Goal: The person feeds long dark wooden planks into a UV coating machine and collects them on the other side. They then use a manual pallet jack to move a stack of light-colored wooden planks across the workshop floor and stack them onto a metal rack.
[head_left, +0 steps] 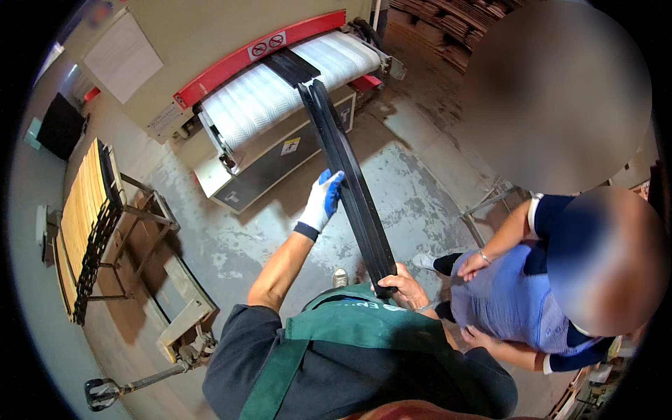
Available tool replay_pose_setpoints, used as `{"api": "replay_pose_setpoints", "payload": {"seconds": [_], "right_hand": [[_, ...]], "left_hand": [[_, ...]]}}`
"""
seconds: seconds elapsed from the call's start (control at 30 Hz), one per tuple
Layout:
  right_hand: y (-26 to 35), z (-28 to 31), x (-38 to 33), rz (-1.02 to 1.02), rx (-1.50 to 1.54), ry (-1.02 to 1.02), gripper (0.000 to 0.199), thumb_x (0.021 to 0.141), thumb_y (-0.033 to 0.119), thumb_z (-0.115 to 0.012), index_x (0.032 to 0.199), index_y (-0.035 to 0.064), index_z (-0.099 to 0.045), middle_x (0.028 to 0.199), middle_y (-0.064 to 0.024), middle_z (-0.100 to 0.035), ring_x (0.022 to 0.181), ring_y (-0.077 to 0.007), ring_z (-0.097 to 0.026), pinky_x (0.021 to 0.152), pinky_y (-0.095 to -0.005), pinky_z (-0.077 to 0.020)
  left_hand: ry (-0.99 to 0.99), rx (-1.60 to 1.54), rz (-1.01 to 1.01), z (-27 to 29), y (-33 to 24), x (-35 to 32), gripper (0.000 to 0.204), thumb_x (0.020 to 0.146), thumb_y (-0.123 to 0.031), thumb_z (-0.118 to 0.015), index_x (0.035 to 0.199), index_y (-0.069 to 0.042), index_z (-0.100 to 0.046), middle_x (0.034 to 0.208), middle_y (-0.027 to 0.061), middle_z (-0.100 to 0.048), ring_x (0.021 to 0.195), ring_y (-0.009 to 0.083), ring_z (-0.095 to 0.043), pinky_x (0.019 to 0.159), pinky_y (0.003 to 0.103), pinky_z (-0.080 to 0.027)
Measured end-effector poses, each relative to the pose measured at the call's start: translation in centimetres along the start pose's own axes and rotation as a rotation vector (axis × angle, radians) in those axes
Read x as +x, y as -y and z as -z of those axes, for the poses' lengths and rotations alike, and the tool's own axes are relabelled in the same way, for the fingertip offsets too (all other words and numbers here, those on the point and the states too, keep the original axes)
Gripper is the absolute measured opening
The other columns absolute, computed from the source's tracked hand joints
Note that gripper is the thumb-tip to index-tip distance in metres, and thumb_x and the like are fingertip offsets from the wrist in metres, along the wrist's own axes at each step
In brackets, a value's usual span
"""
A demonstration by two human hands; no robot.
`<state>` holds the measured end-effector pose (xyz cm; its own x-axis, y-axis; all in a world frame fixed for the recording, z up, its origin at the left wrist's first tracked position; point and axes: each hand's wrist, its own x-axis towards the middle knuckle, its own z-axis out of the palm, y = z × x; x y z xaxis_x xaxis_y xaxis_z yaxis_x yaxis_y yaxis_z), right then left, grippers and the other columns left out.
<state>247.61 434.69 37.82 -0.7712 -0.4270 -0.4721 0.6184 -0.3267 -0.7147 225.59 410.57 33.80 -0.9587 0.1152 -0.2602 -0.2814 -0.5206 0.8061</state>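
A pair of long black grooved strips, lying side by side, slopes from my waist up toward a machine's conveyor belt. My left hand, in a white glove with blue fingers, is closed on their left edge about midway. My bare right hand grips the near end close to my apron. At the far end, the strips reach the front edge of the white textured belt. Another black piece lies flat on that belt, partly under a red bar; its far end is hidden.
At the right stands a co-worker in a blue-purple apron, hands near the apron. A rack of yellowish strips with black pieces along its edge is at the left. Below it sits a pallet truck with its handle. Stacked boards are at the back.
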Motion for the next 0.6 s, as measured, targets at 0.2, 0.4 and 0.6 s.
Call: {"api": "replay_pose_setpoints", "payload": {"seconds": [0.2, 0.4, 0.6], "right_hand": [[-5.6, -3.1, 0.5, -0.065, 0.03, 0.03, 0.053, 0.081, 0.006, -0.071, 0.127, -0.0055, -0.047, 0.097, -0.018, -0.069, 0.086, -0.0248, -0.071, 0.077, -0.037, -0.0583], [-1.0, -5.3, -2.5, -0.186, 0.073, -0.059, 0.065, 0.083, 0.008, -0.068, 0.139, -0.0024, -0.037, 0.103, -0.0188, -0.066, 0.09, -0.0247, -0.068, 0.082, -0.037, -0.0561], [2.8, -6.4, -1.3, -0.215, 0.13, -0.003, 0.059, 0.084, 0.011, -0.068, 0.136, -0.0005, -0.042, 0.106, -0.0155, -0.065, 0.094, -0.0217, -0.066, 0.085, -0.0357, -0.0546]], "left_hand": [[0.253, -0.003, 0.345, 1.7, 3.2, -16.4, 0.041, 0.102, -0.036, -0.06, 0.126, -0.004, -0.062, 0.115, 0.0066, -0.069, 0.102, 0.0168, -0.066, 0.093, 0.035, -0.054], [0.23, -0.065, 0.496, -1.2, 3.2, -21.3, 0.031, 0.102, -0.02, -0.062, 0.125, 0.0, -0.061, 0.114, 0.0074, -0.068, 0.103, 0.0174, -0.066, 0.094, 0.032, -0.053], [0.134, -0.128, 0.389, -1.7, 2.9, -20.6, 0.034, 0.102, -0.02, -0.061, 0.129, 0.001, -0.059, 0.116, 0.0086, -0.067, 0.103, 0.0166, -0.065, 0.094, 0.032, -0.053]]}}
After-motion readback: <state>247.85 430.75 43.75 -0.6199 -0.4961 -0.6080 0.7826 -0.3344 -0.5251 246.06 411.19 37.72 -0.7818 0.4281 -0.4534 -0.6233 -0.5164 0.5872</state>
